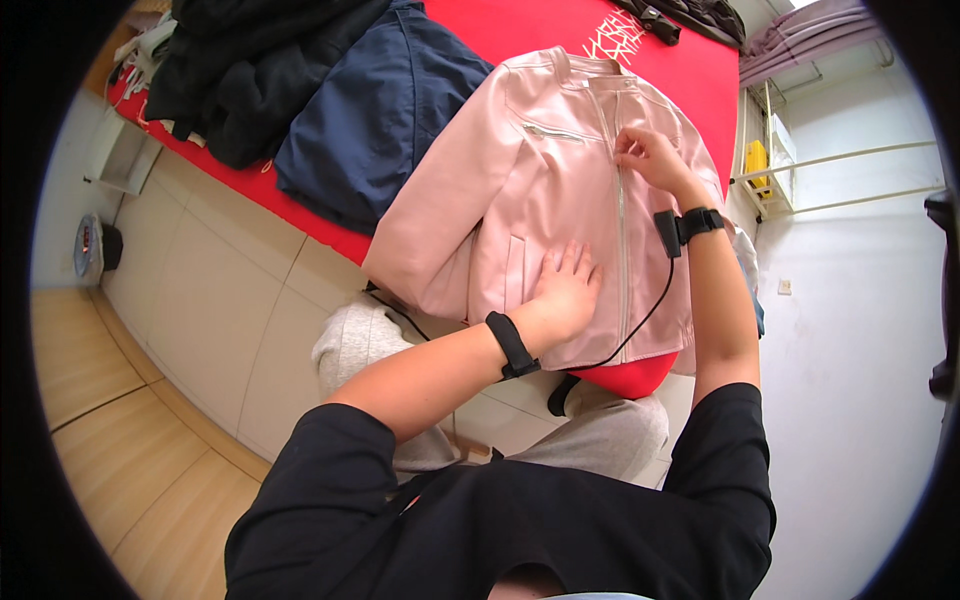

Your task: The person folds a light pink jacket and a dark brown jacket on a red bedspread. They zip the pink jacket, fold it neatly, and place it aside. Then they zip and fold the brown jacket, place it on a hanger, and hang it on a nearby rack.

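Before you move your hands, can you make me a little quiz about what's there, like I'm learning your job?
1. Where is the left hand lying? A) On the floor B) On the pink jacket C) Inside the bin
2. True or false: a navy blue garment lies to the left of the jacket.
3. Which fastening on the jacket is the right hand at?

Key: 1. B, with the fingers spread over its front. 2. True. 3. The front zipper.
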Tool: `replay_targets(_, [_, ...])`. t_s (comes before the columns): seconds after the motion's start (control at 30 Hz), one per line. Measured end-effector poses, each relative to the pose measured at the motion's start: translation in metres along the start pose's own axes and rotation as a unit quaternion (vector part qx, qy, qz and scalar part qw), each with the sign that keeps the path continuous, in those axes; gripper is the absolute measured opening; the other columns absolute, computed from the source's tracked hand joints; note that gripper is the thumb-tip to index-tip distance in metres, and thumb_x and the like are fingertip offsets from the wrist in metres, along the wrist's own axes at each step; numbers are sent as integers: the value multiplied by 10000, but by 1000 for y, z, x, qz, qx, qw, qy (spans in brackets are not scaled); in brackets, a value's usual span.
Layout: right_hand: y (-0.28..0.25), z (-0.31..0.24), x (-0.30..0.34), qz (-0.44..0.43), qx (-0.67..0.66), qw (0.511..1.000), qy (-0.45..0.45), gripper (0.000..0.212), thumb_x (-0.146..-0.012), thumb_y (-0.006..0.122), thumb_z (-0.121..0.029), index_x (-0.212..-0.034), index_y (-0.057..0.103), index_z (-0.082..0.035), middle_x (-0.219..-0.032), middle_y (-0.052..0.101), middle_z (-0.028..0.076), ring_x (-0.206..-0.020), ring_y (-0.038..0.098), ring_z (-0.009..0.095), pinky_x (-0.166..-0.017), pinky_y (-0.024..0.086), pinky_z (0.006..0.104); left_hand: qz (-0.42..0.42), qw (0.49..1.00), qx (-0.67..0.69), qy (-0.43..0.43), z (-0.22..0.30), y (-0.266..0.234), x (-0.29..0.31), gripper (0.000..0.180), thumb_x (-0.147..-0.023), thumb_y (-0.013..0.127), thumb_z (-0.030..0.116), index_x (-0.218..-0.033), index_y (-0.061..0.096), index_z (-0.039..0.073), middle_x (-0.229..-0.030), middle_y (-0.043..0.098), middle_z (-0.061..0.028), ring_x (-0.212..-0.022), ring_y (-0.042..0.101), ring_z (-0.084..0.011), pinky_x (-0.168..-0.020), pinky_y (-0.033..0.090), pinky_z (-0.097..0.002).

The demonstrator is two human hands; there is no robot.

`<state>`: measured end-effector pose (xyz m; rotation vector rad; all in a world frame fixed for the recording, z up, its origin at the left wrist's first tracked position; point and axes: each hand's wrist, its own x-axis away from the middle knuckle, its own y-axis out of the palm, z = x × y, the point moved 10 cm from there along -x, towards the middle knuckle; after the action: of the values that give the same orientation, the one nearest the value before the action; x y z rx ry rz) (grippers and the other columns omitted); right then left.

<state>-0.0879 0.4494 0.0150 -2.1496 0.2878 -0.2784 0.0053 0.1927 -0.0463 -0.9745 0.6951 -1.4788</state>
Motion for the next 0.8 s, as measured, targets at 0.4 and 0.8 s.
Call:
replay_targets(0.4, [-21, 42, -111, 148, 28, 987, 61, 176, -922, 864, -82, -1060, 759, -52, -944, 790, 50, -842, 737, 173, -803, 610, 340, 44, 999, -23, -4, -4, 9, -1, 744, -1001, 618, 212, -1697, 435, 24, -1791, 301, -287, -1671, 274, -468, -1292, 286, -673])
replay_targets(0.8, [83, -102, 205, 6, -137, 988, 73, 665, -809, 952, -97, -1418, 686, -96, -1422, 684, 76, -1326, 642, 220, -1106, 538, 378, 150, 984, 84, 46, -67, -121, 60, 434, -866, 868, 246, -1245, 762, 63, -1283, 742, -149, -1165, 735, -341, -1040, 580, -459])
